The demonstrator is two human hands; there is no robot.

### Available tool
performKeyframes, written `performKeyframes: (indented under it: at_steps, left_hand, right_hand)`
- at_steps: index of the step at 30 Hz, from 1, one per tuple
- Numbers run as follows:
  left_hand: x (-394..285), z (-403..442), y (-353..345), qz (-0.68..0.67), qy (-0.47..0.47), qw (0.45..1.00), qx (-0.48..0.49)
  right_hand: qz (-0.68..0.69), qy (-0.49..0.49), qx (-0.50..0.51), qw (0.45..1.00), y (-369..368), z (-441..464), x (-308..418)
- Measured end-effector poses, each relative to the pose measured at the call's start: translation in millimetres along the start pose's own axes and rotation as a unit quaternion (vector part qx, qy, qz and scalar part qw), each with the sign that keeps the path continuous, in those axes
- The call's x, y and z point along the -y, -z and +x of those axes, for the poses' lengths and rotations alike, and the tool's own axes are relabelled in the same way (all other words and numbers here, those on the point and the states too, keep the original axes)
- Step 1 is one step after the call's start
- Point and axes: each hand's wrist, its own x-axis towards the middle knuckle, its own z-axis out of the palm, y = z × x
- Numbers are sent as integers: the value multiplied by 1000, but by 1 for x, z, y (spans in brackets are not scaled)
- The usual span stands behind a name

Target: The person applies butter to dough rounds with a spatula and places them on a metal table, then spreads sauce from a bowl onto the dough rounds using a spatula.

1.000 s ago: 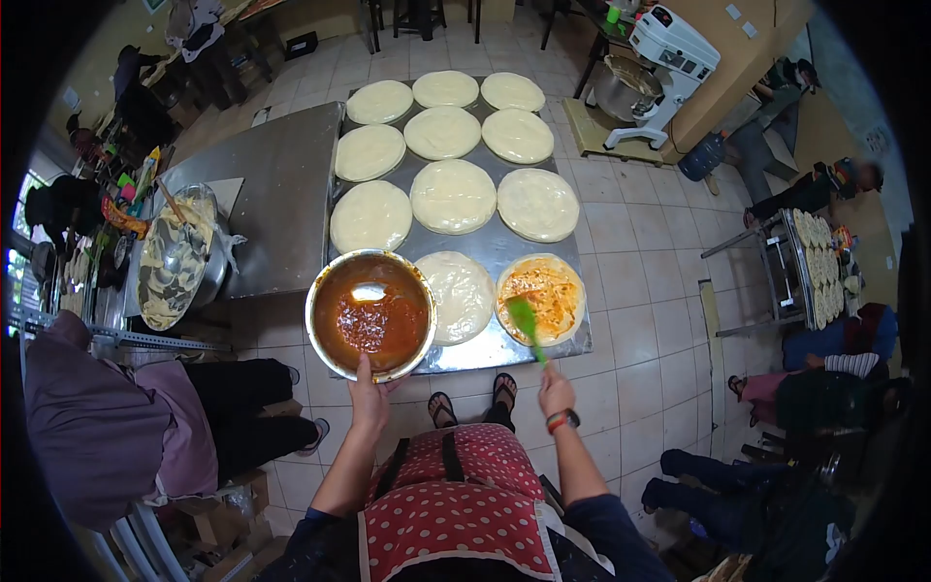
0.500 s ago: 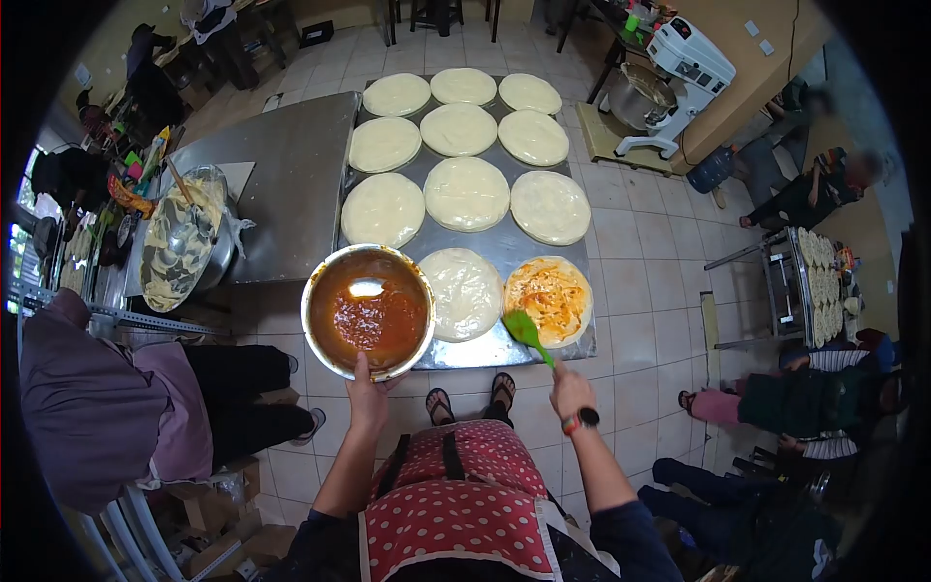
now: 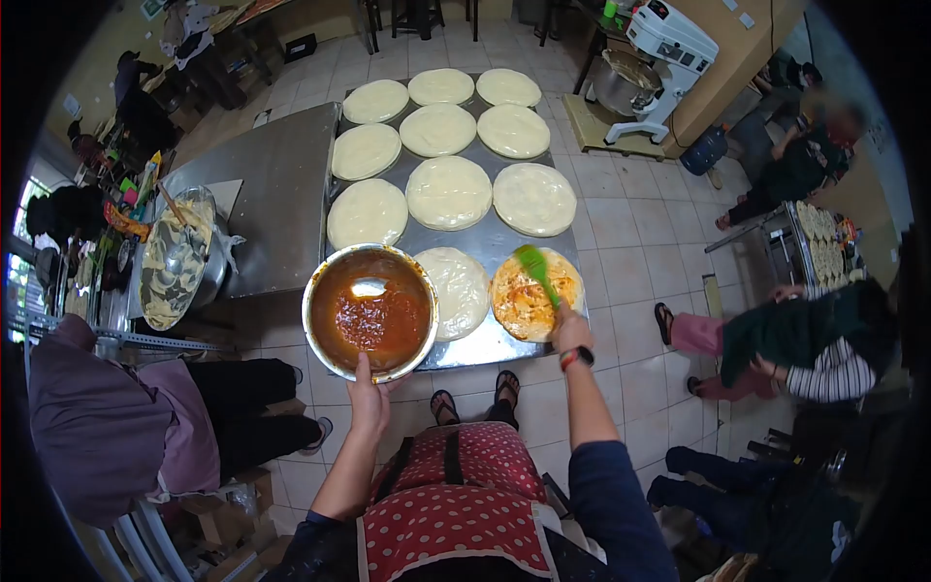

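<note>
My left hand grips the rim of a metal bowl, thumb on the near edge. Red-orange sauce covers the bowl's bottom. In my right hand is a green spatula, its head over the far part of a dough round smeared with orange sauce. Left of that round lies a plain dough round, partly hidden by the bowl. Several more pale, glossy rounds, such as this dough round, lie in rows on the metal table.
On the adjoining metal table stands a large bowl of creamy mixture. A stand mixer is at the far right. One person stands close on my left; another person is at right, near a rack of trays.
My right hand has moved the spatula from the sauced round's near left edge to its far side. The sauce covers more of the round. The person at right has moved closer.
</note>
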Motion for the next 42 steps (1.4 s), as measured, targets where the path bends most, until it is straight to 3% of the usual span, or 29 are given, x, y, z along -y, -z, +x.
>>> performKeyframes:
  at_steps: [3, 5, 9, 15, 17, 21, 23, 24, 25, 27, 31, 33, 34, 35, 37, 39, 42]
  left_hand:
    - [3, -1, 2, 10, -7, 1000, 10]
    - [6, 2, 5, 3, -3, 1000, 15]
    - [10, 6, 4, -12, -3, 1000, 15]
    - [6, 8, 1, -11, -14, 1000, 10]
    - [5, 6, 5, -14, -20, 1000, 9]
    - [4, 5, 11, -41, -13, 999, 21]
    - [2, 1, 17, -48, -10, 999, 9]
    - [2, 3, 22, -54, -8, 998, -1]
    - [1, 1, 27, -58, -12, 998, -3]
    - [-1, -2, 33, -38, -21, 999, -18]
    - [12, -2, 50, 35, -17, 998, -42]
    - [15, -7, 48, 47, 1, 998, -43]
    - [20, -9, 47, 63, -2, 998, -24]
    - [24, -11, 43, 80, -6, 997, -4]
    - [22, -17, 24, 95, -7, 995, -2]
    - [45, -4, 21, 202, -134, 969, 43]
    - [60, 8, 5, 184, -124, 974, 50]
  right_hand:
    - [6, -75, 18, 997, 19, 2, -39]
    - [-1, -80, -30, 996, 30, -38, -58]
    - [-8, -163, 7, 987, -1, -135, -58]
    - [134, -132, -11, 982, -13, -189, -19]
    - [168, -148, -81, 971, -13, -176, -18]
    - [129, -96, -23, 987, -29, -177, -11]
    - [283, -32, -80, 955, -42, -186, -8]
    - [432, -94, 12, 897, -39, -187, -6]
    - [431, -88, 14, 898, -33, -188, -6]
    - [641, -164, 180, 728, 10, -183, 17]
    - [580, -52, 271, 767, 40, -167, 53]
    - [384, 184, 179, 887, 50, -154, 81]
    - [275, 224, 149, 923, 62, -146, 95]
    - [273, 227, 149, 923, 67, -139, 106]
    - [105, 289, 76, 948, 76, -126, 123]
    - [51, 252, 104, 961, 94, -125, 138]
    - [0, 212, 111, 971, 95, -126, 130]
